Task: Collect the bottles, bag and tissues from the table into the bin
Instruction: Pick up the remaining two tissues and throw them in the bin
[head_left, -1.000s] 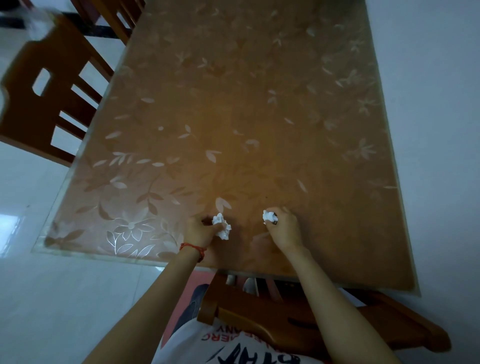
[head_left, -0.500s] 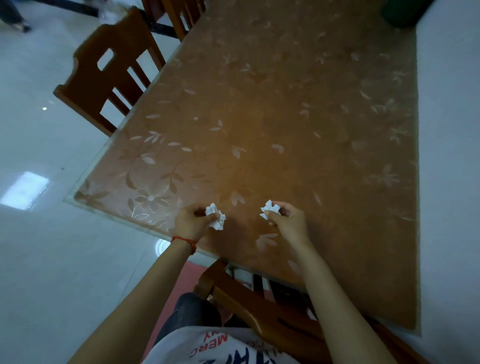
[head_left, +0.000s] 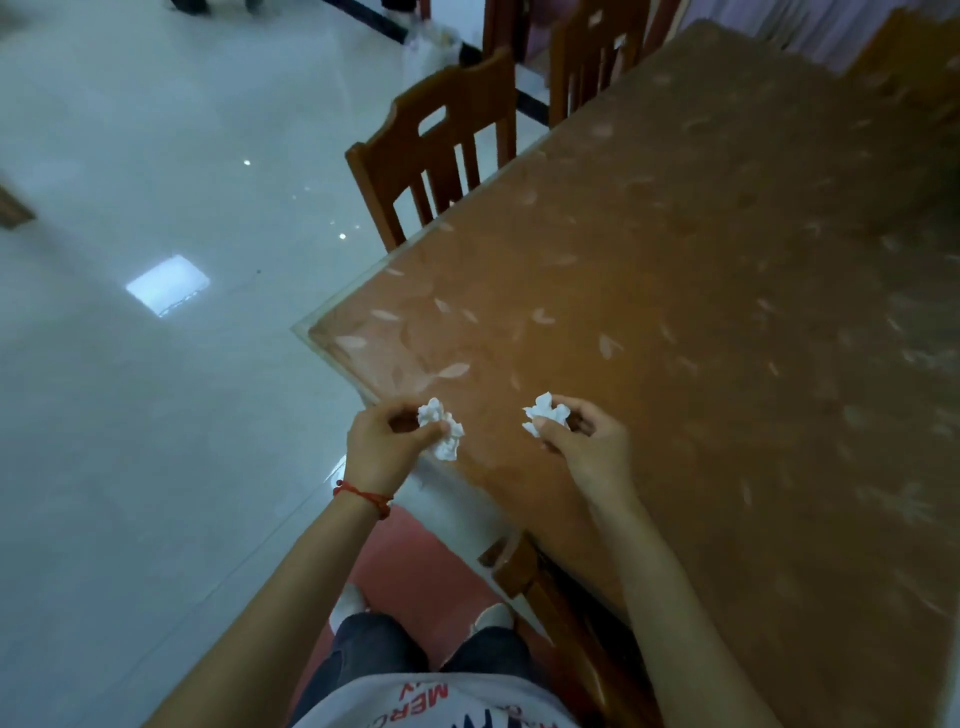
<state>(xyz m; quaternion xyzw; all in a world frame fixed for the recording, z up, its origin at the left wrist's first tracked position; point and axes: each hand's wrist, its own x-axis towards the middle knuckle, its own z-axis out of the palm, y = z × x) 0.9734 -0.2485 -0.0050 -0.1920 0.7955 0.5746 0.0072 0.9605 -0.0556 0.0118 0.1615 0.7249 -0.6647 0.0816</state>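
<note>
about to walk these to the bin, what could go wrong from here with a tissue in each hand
1. The tissue in the left hand hangs loosely past the fingers; that crumpled tissue could drop onto the floor.
2. The right hand only pinches its tissue, so it may slip.
3. No bin is clearly in view, so the path is uncertain.

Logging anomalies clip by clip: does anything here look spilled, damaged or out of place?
Nothing stands out. The left hand holds a crumpled tissue and the right hand holds another tissue. The table shows no spill or damage, though its far end is blurred. No bin is in view.
</note>
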